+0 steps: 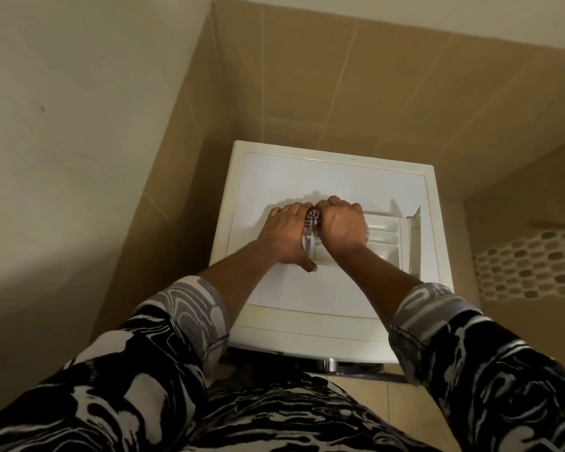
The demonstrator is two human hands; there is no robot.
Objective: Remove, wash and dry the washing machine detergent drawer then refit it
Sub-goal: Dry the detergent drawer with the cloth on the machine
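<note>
The white detergent drawer (pixel 384 238) lies on top of the white washing machine (pixel 307 184), its compartments facing up and its front panel at the right. My left hand (pixel 286 236) holds the drawer's left end, thumb stretched toward me. My right hand (pixel 341 225) is curled over the drawer's middle and grips a small patterned cloth (pixel 313 216), bunched between the two hands. Most of the drawer's left half is hidden under my hands.
The machine stands in a corner between a pale wall (pixel 62 141) at the left and tan tiles (pixel 340 76) behind. A mosaic tile band (pixel 532 256) runs along the right wall. The floor (pixel 366 396) shows below the machine's front edge.
</note>
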